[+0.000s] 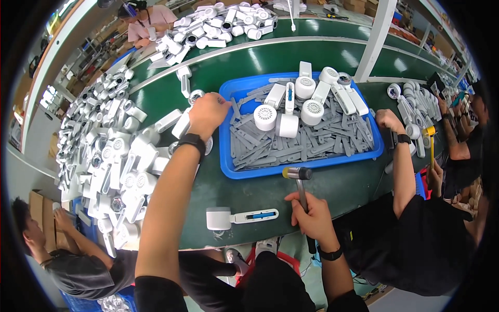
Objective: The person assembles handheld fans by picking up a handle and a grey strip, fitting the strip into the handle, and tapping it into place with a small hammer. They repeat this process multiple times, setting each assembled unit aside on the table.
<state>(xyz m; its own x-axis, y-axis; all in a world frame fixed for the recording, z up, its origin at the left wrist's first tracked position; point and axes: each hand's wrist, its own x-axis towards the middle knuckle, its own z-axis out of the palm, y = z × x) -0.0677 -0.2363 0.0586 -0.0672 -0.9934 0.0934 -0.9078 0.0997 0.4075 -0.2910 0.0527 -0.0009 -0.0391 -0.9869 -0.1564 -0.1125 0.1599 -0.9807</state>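
Observation:
My right hand is closed round the handle of a small mallet, whose two-tone head points up beside the blue tray. Just left of it, a white handheld fan lies on the green bench, its handle open and showing a blue battery. My left hand reaches over the bench at the tray's left edge, fingers curled downward among white fans. What its fingertips hold, if anything, is hidden. The blue tray carries many grey plastic strips with several white fans on top.
A large heap of white fans covers the left side, and another pile lies across the bench. A co-worker's hand rests right of the tray; another hand there grips a yellow mallet. A white post rises behind.

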